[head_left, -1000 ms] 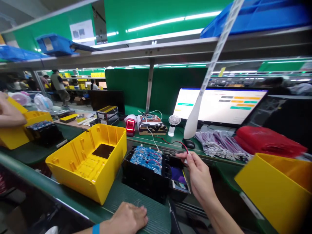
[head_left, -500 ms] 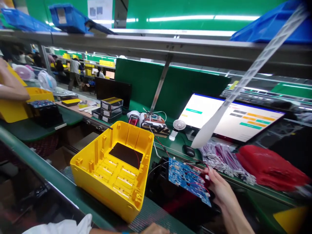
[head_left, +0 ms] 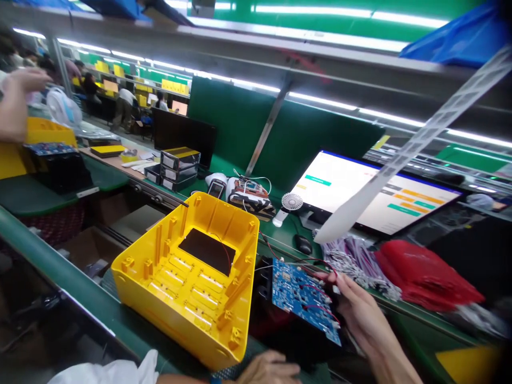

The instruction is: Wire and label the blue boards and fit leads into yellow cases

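Note:
My right hand (head_left: 358,309) is closed on red and black wires (head_left: 330,268), with a small white connector (head_left: 336,289) showing at the fingertips. Just left of it is a blue circuit board (head_left: 298,296), tilted, lying on a black part (head_left: 286,330) whose shape is mostly in shadow. My left hand (head_left: 270,369) is low at the bottom edge, fingers stretched to the right below the black part; nothing shows in it. A yellow plastic housing (head_left: 152,298) stands open side up to the left, with a dark flat pad (head_left: 208,250) and a thin wire inside.
Behind are a computer mouse (head_left: 303,244), a small fan (head_left: 292,201), a scanner (head_left: 216,186) and a monitor (head_left: 340,181). Bundled cables (head_left: 356,261) and a red bag (head_left: 428,274) lie at right. A white strap (head_left: 400,160) hangs in front. Another person's arm (head_left: 16,104) is at far left.
My left hand has come further into view, moving up and right. My right hand stays at the wires beside the board. The camera view has shifted slightly.

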A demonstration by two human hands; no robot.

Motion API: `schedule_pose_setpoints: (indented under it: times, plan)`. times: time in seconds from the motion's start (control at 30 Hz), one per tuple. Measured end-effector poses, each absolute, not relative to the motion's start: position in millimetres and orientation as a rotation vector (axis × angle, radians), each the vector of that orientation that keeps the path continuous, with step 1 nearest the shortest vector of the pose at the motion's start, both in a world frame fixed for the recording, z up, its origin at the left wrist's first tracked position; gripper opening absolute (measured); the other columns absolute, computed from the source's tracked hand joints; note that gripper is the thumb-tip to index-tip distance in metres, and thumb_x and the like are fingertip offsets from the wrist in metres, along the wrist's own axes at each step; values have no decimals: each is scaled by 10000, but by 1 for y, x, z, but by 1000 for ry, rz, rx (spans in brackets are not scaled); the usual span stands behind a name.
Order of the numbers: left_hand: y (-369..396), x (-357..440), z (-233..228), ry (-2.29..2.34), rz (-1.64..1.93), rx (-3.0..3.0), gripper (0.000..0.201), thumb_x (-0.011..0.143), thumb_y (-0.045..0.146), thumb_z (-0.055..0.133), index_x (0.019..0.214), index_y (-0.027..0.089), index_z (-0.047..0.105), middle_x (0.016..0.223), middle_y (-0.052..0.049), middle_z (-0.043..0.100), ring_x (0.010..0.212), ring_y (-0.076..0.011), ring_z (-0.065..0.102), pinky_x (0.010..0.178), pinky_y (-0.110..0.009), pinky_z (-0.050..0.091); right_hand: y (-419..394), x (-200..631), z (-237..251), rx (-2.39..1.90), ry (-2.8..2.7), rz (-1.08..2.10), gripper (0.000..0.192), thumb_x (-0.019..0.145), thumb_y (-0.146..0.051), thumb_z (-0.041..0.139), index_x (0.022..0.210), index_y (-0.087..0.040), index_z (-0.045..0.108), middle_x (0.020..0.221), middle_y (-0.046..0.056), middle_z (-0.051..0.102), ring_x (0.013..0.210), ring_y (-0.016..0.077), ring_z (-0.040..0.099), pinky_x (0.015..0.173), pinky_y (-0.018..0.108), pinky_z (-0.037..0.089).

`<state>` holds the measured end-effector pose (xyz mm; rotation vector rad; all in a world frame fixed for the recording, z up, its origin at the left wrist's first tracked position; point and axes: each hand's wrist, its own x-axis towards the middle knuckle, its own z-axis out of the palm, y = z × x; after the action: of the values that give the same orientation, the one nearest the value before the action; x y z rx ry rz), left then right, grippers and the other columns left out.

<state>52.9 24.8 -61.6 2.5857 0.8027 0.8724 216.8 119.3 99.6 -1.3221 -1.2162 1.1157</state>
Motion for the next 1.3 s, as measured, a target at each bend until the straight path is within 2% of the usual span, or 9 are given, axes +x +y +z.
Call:
schedule_pose_setpoints:
  times: [0.1, 0.2, 0.3, 0.4, 0.57, 0.77, 0.93, 1.1, 1.3]
  plan:
    - [19, 40, -34, 974, 1431, 2673, 244, 878, 298, 516, 1098, 292, 624, 1275, 0, 610, 1208, -215, 534, 1056, -411, 371, 121, 212, 124, -1327, -1355, 974, 365, 684, -562, 719, 806, -226, 645, 978, 52, 640, 997, 261, 548, 826, 323, 441]
    - [15, 30, -6, 1383, 1914, 2508, 438, 810, 316, 593, 1245, 278, 562, 1439, -57, 446, 1325, -329, 389, 1094, -561, 256, 126, 194, 150, -1345, -1618, 830, 321, 758, -536, 663, 836, -224, 655, 886, 38, 621, 859, 224, 538, 774, 306, 413]
    - [16, 27, 6, 1596, 1820, 2430, 547, 781, 277, 608, 1320, 268, 515, 1486, -96, 365, 1355, -383, 318, 1077, -585, 253, 136, 168, 164, -1292, -1877, 817, 270, 797, -478, 634, 785, -208, 636, 770, 28, 604, 763, 201, 531, 719, 297, 404]
    - [19, 29, 3, 1602, 1739, 2466, 578, 780, 258, 599, 1347, 292, 489, 1502, -67, 341, 1356, -359, 321, 1090, -549, 258, 150, 151, 161, -1242, -2066, 789, 224, 808, -419, 609, 750, -203, 615, 705, 14, 602, 684, 184, 532, 661, 292, 398]
    - [22, 30, -4, 1587, 1754, 2486, 594, 760, 213, 585, 1340, 306, 500, 1520, -35, 303, 1342, -348, 337, 1102, -534, 253, 171, 148, 144, -1306, -2206, 518, 195, 817, -352, 566, 694, -201, 581, 639, -12, 551, 626, 152, 471, 604, 273, 333]
    - [21, 29, -5, 1611, 1691, 2523, 629, 739, 206, 582, 1351, 314, 487, 1457, -58, 393, 1344, -356, 315, 1089, -556, 270, 191, 153, 132, -1283, -2182, 834, 241, 801, -394, 572, 681, -186, 546, 639, -14, 560, 636, 142, 492, 627, 261, 358]
    - [22, 29, -5, 1643, 1712, 2552, 628, 771, 222, 598, 1348, 420, 450, 1411, -72, 420, 1330, -359, 344, 1037, -572, 332, 198, 153, 124, -1283, -2184, 966, 255, 777, -392, 602, 661, -175, 531, 611, -28, 519, 597, 114, 440, 586, 243, 327]
    - [24, 33, -5, 1715, 1703, 2548, 576, 805, 180, 556, 1328, 410, 481, 1405, -66, 410, 1334, -349, 338, 1063, -590, 309, 199, 154, 124, -1271, -2159, 1075, 227, 762, -358, 606, 660, -165, 542, 605, -29, 520, 581, 103, 430, 577, 239, 311]
    - [22, 36, -6, 1771, 1661, 2562, 519, 851, 243, 563, 1337, 402, 474, 1390, -90, 409, 1336, -374, 329, 1051, -609, 330, 201, 153, 127, -1209, -2185, 1193, 247, 760, -383, 627, 664, -160, 584, 622, -12, 576, 593, 108, 482, 590, 237, 340]
